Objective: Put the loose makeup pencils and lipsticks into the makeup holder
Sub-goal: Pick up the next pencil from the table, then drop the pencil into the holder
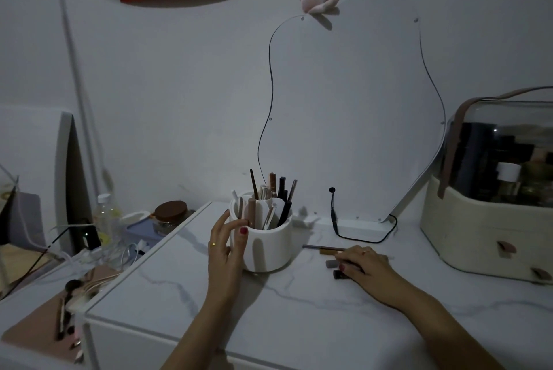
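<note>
Steadying the makeup holder (263,245) with the left hand (226,245), the person keeps the fingers spread and curved against its left wall, the thumb with the red nail on the front. The holder is a white round cup that stands upright on the marble table (299,324), already quite full of pencils and tubes that lean in different directions.

The right hand (363,263) lies flat over the loose pieces to the right of the holder. Its fingers are together and press down on them, but whether they already grip one cannot be told. A thin dark pencil (323,247) sticks out from under the fingertips toward the holder, and two short lipstick-like tubes (336,268) lie just beside the thumb.

Some risks seem likely. The round pieces can roll on the smooth top if the hand sweeps them instead of lifting. The crowded compartments leave little free space, so a new pencil may catch on the tall ones and push them out, or tip the holder if the left hand lets go. The dim light also makes the small tubes hard to see.

For moving, the way between the right hand and the holder is short and free. The black cable (359,239) lies behind, near the mirror (359,115), and the storage case (478,235) stands well apart at the right. The front edge of the table is far from the pieces.
</note>
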